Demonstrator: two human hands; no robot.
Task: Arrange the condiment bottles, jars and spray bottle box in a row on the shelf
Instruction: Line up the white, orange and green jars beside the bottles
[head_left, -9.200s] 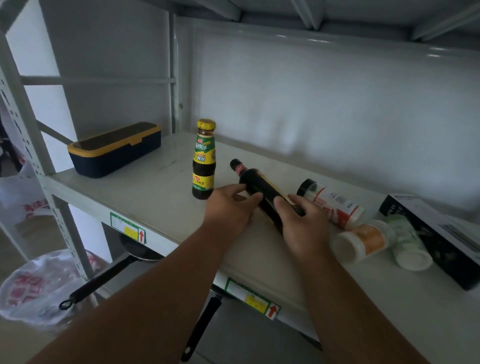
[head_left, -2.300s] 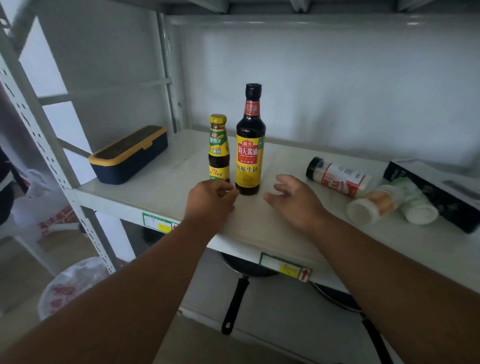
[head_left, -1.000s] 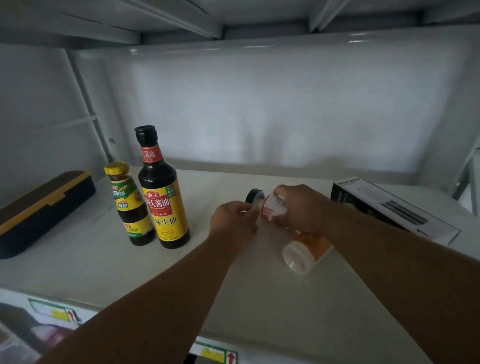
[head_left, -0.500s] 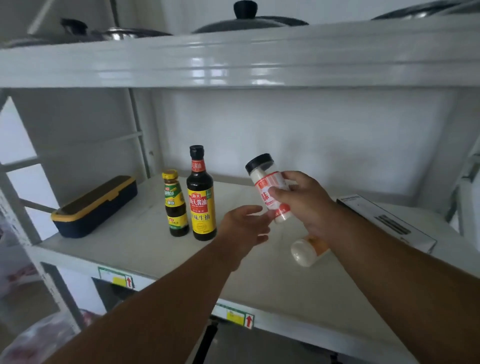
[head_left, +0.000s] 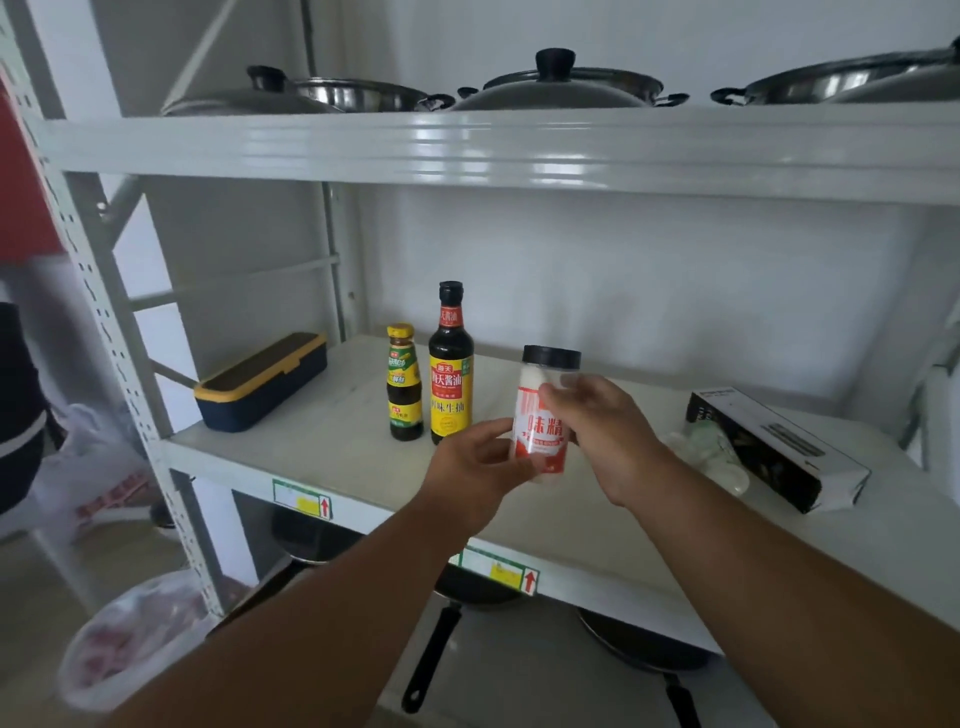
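Note:
Both my hands hold a clear jar (head_left: 540, 431) with a black lid and red-white label, upright above the shelf (head_left: 322, 447). My right hand (head_left: 602, 431) grips its side; my left hand (head_left: 478, 462) cups its lower left. To the left, a small yellow-capped sauce bottle (head_left: 404, 384) and a tall dark soy sauce bottle (head_left: 451, 374) stand upright side by side. On the right, a pale green jar (head_left: 714, 452) lies on its side against the black-and-white spray bottle box (head_left: 774, 447), which lies flat. The orange-labelled jar is hidden behind my right arm.
A navy box with a yellow rim (head_left: 262, 382) sits at the shelf's left end. Lidded pots (head_left: 556, 85) stand on the shelf above. Black frying pans (head_left: 457, 603) lie on the shelf below. A perforated upright post (head_left: 111, 332) frames the left side.
My right hand lifted the black-lidded jar off the shelf and turned it upright; my left hand has closed onto it. The camera has pulled back and tilted up.

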